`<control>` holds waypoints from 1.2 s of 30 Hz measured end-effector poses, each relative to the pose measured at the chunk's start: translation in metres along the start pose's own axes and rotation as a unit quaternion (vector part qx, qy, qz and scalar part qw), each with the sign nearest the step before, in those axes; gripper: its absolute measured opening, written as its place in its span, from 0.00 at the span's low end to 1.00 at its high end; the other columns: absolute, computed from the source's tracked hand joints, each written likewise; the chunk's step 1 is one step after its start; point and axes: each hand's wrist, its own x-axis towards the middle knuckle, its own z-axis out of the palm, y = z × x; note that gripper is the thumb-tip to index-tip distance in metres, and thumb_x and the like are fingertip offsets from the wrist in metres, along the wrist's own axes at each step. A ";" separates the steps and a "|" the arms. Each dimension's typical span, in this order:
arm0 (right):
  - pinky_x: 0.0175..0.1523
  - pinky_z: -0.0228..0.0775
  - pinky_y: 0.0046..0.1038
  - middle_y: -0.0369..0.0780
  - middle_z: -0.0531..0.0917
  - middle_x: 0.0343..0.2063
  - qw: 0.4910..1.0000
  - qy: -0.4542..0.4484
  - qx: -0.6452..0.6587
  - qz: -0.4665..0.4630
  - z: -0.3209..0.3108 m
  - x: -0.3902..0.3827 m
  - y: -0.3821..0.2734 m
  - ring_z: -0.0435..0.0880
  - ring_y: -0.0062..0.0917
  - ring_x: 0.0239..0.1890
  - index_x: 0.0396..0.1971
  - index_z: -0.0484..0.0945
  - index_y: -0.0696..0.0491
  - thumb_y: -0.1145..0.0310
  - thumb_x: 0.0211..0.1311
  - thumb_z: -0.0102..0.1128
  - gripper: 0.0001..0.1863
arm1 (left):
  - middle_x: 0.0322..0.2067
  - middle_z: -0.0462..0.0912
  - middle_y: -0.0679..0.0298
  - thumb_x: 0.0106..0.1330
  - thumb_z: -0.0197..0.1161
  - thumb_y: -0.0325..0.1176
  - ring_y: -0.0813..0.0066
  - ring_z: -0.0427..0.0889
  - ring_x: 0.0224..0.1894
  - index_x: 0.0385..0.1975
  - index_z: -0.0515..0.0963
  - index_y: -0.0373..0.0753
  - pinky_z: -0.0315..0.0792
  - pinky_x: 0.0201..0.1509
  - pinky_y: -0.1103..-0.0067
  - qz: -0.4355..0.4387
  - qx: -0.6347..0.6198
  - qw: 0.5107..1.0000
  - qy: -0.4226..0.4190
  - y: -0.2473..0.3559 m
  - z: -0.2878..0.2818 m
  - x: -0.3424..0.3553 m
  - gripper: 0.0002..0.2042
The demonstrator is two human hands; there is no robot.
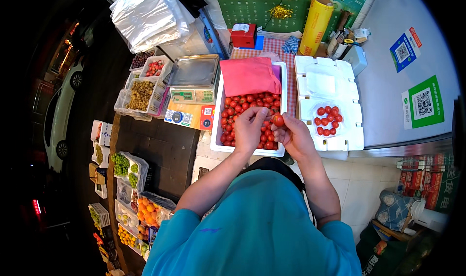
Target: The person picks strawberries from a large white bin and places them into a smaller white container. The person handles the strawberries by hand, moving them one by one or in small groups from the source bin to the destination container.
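A white foam box (215,139) full of small red cherry tomatoes (242,103) stands in front of me, with a pink sheet (248,77) over its far part. Above the tomatoes, my right hand (297,139) pinches one cherry tomato (278,120) between thumb and fingers. Beside it my left hand (249,129) has its fingertips pressed together near that tomato; anything between them is too small to make out. To the right, a clear plastic tray (328,135) holding several cherry tomatoes rests on a white foam lid (352,101).
Left of the box is a weighing scale (194,74), with plastic bags (148,19) hanging beyond it. At the back stand a red printer (243,36) and a yellow film roll (316,26). Oranges (147,210) and other fruit fill crates at lower left. A white panel (388,33) rises on the right.
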 end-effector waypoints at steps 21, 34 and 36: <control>0.29 0.77 0.18 0.40 0.88 0.33 0.998 0.037 0.038 0.035 -0.012 -0.014 0.003 0.86 0.17 0.27 0.44 0.80 0.57 0.56 0.78 0.53 0.18 | 0.43 0.87 0.54 0.69 0.68 0.29 0.72 0.88 0.42 0.47 0.85 0.31 0.80 0.48 0.77 0.143 0.166 0.971 -0.098 0.009 0.008 -0.017 0.11; 0.34 0.80 0.21 0.40 0.87 0.37 0.999 0.036 0.003 -0.018 -0.042 -0.022 -0.015 0.86 0.20 0.32 0.51 0.80 0.61 0.65 0.74 0.59 0.16 | 0.31 0.86 0.63 0.70 0.66 0.29 0.80 0.83 0.32 0.39 0.84 0.30 0.78 0.39 0.82 -0.060 0.023 0.998 -0.025 -0.021 0.009 0.002 0.07; 0.33 0.79 0.20 0.38 0.86 0.35 0.945 0.177 -0.242 -0.132 -0.060 -0.024 -0.039 0.84 0.18 0.31 0.49 0.84 0.59 0.69 0.67 0.65 0.14 | 0.30 0.88 0.60 0.69 0.66 0.28 0.77 0.85 0.32 0.41 0.85 0.30 0.79 0.40 0.80 0.004 0.121 0.993 -0.004 -0.046 -0.010 0.009 0.08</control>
